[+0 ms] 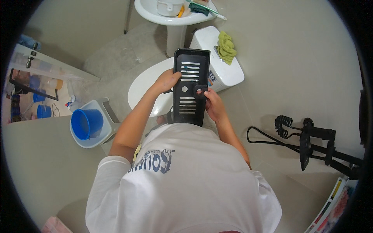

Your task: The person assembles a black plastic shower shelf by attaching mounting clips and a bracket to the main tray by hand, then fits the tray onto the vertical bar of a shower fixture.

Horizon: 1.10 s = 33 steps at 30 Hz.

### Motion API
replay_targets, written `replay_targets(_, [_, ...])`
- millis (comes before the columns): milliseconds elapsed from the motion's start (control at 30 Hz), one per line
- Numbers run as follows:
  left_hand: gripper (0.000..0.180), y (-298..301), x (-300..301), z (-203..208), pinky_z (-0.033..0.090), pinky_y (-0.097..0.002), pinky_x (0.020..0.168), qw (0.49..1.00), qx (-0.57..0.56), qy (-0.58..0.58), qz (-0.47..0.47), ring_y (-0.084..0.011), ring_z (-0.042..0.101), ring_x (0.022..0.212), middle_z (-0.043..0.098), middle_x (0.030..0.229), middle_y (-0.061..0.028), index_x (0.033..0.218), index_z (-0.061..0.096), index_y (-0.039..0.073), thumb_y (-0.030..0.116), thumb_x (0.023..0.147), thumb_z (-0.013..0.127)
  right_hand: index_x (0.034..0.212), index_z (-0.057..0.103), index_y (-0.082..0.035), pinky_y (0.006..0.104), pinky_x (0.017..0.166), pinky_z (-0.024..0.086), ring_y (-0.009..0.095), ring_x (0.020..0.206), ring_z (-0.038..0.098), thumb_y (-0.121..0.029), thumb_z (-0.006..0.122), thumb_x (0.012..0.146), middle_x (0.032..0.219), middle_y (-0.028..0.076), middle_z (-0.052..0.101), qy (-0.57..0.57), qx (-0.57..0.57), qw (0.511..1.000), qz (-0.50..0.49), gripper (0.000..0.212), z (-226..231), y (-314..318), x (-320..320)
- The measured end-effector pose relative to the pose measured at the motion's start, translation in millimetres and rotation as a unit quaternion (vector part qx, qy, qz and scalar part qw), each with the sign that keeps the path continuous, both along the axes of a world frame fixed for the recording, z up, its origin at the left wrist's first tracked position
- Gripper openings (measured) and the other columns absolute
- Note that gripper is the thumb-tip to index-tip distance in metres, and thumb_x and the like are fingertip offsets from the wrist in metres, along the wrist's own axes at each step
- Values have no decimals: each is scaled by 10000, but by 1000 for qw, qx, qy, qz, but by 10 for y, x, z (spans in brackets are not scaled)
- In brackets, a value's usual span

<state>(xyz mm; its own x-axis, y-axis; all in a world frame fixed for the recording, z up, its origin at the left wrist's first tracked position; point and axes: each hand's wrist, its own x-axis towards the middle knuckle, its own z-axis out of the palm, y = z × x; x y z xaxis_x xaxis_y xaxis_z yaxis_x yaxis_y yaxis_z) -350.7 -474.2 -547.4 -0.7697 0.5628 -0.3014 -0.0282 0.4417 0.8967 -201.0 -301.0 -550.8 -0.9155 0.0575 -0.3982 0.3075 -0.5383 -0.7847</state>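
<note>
In front of me I hold a long black slotted shelf tray [187, 82], lengthwise away from my body. It has a raised rim, two sets of slots and a round hole at the middle. My left hand [167, 80] is closed round its left edge, thumb on top. At the right edge my right hand [213, 105] pinches a small black piece with a hole [200, 91], which overlaps the tray's side. Whether that piece is fastened to the tray I cannot tell. Beneath the tray is a white toilet lid [149, 85], partly covered.
A green cloth [226, 47] lies on the white toilet tank [233, 73]. Beyond is a pedestal sink [151, 13] with a white pot [169, 7]. At left a blue bucket [86, 123] sits on a light stool [105, 130]. Black wall fixtures with a coiled hose [284, 126] stand out at right.
</note>
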Motion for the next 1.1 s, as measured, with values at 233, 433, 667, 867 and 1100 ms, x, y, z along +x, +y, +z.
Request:
replay_targets(233, [445,-32,20,82,432,-324,735,999,35,-17,0,-254,577,797,614,885,-184,961,563,-72,293,772,393,1119,479,-1,256,792,450,127,902,560,-193,476,864,1010,55,574,31,11,999,-4,320,84,-24,18])
replay_targets(433, [385,-101,22,-96,434,-281,731,972,177,-116,105,-187,561,794,603,881,-119,985,541,-48,262,783,435,1198,424,47,233,815,427,117,924,545,-143,533,852,1033,74,569,74,129,989,-17,409,272,-192,47])
replay_targets(667, [459,19,70,-73,433,-281,809,954,252,-131,99,-184,555,891,574,1005,-101,1120,496,1,331,804,457,1201,402,83,258,865,413,154,983,536,-76,616,801,1087,135,550,169,239,956,-29,481,468,-176,-11])
replay_targets(867, [507,253,89,55,416,-274,832,963,239,-110,61,-183,540,938,577,1029,-106,1134,498,-21,400,862,423,1216,400,58,242,814,436,126,944,541,-78,553,840,1071,113,550,140,210,965,-71,428,404,111,-7])
replay_targets(1100, [640,479,210,220,236,-213,393,985,151,-86,-17,-59,352,444,435,556,22,905,566,0,603,842,360,1115,505,12,232,613,487,104,690,581,-173,499,878,899,59,597,65,135,988,-36,301,436,626,74])
